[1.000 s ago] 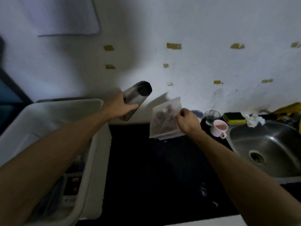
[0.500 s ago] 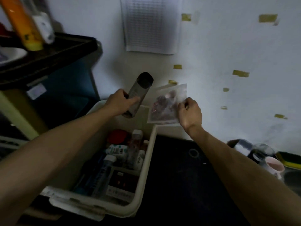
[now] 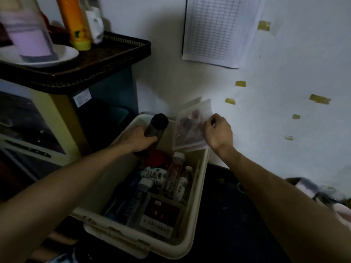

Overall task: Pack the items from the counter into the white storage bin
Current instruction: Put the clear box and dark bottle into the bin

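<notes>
Nearest, the white storage bin point(image 3: 133, 238) sits on the dark counter point(image 3: 228, 215). Its near end and right side are crowded with a flat box point(image 3: 161, 213), a blue bottle point(image 3: 133, 204) and several small bottles point(image 3: 177, 164).

Toward the bin's far end, the left hand point(image 3: 140, 140) has its fingers wrapped round a dark flask point(image 3: 156, 125). The flask is tilted over the far left corner, just above a red lid point(image 3: 156, 158). Beside it the right hand point(image 3: 218, 132) pinches a clear bag point(image 3: 190, 128) of reddish pieces by one edge, fingers curled together. The bag hangs above the far right corner.

Little free floor shows at that end. A flask let go on the red lid would likely roll or topple onto the small bottles. Released this close to the rim, the limp bag could drape over the edge and slide out onto the counter, or end up squashed under the flask.
</notes>
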